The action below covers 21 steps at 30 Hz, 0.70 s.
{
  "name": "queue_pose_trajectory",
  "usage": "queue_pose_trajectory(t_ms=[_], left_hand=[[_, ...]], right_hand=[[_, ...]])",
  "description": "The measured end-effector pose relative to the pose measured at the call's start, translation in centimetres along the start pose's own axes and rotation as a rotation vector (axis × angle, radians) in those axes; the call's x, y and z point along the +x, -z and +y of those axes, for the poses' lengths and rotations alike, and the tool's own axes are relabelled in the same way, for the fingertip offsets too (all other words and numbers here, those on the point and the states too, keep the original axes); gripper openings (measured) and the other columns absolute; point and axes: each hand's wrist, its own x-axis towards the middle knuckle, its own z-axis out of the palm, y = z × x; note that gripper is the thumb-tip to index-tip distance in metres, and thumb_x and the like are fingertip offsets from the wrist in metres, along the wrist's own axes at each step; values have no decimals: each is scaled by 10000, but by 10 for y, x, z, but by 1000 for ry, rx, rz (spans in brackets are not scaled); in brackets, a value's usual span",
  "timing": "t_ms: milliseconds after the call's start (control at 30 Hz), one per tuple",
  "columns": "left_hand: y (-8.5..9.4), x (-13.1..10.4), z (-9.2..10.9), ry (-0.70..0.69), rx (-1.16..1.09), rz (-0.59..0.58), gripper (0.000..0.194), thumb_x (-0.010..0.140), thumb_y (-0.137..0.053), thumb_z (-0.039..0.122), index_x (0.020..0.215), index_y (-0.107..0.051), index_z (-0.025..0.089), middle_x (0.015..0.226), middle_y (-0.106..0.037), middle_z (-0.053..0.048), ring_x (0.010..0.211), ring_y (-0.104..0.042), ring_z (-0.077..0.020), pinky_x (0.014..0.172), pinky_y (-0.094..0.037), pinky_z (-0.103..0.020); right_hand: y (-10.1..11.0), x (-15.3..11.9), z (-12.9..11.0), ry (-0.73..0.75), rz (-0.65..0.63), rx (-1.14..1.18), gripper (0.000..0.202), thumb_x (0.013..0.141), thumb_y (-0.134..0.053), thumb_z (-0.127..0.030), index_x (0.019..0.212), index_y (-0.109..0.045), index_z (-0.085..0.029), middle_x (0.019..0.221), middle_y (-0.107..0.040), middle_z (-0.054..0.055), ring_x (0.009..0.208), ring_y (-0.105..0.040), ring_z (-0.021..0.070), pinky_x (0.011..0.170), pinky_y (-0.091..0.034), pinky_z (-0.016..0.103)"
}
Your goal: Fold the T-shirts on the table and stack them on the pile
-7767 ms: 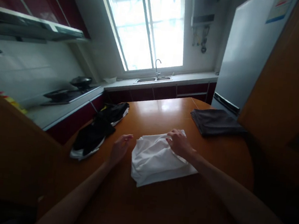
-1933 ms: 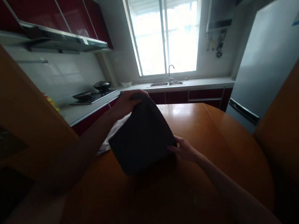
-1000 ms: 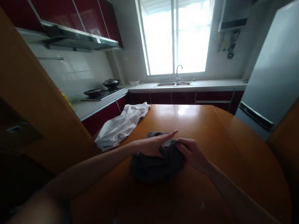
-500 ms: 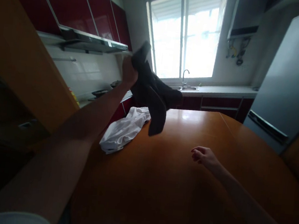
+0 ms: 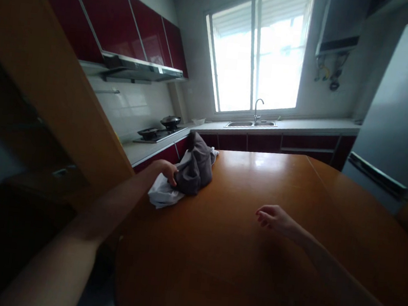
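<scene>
Left hand (image 5: 169, 172) at grey cloth (image 5: 199, 165), grip unclear; right hand (image 5: 273, 217) empty, loosely open. Grey cloth lies bunched on white cloth (image 5: 164, 193) near table (image 5: 237, 245) edge; an outward nudge could tip both off.

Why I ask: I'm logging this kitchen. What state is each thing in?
Dark cloth: crumpled, on the white cloth
White cloth: rumpled, partly covered
Left hand: at the dark cloth, grip unclear
Right hand: holding nothing, fingers loosely curled
Cupboards: shut
Fridge: looks shut
Back pan: lid on
Tap: running or not, unclear
</scene>
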Motion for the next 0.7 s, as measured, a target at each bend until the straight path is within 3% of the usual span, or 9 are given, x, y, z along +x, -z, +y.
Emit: queue_pose_trajectory(t_ms=[100,233,367,467,700], left_hand=[[-40,-30,17,37,41,-103,448,822,-653,487,1065,-740,121,1040,-754,-190,1066,-694,-351,972,-510,-462],[-116,-62,74,-104,-66,-160,534,1036,-273,390,1467,-509,180,1491,-544,-97,1385,-500,-206,1146,-377,-317],[-176,-76,132,-162,-206,-314,675,1032,-195,583,1604,-254,230,1668,-223,-67,1548,-164,-284,1229,-176,-553],[-195,-71,158,-162,-208,-285,782,978,-238,707,1621,-186,264,1689,-111,-71,1558,-47,-322,1218,-81,-627],[-213,-48,184,-191,-137,-248,733,975,-268,688,1606,-244,315,1686,-160,-61,1559,-71,-320,1213,-70,-642]], right_hand=[[2,8,10,63,113,-88,229,806,-572,-343,829,-687,-147,731,-686,47,641,-642,164,571,-479,267],[2,15,23,180,408,-364,278,867,-501,-276,998,-706,-142,992,-721,115,914,-672,224,845,-520,367],[-5,15,27,150,479,-640,414,941,-462,-291,1293,-626,-146,1379,-587,162,1286,-533,267,1072,-417,431],[-9,17,19,41,427,-789,516,988,-434,-373,1454,-507,-165,1572,-405,162,1458,-348,281,1168,-296,480],[-10,30,12,-39,317,-932,686,991,-399,-548,1581,-331,-204,1684,-153,148,1555,-86,297,1221,-74,540]])
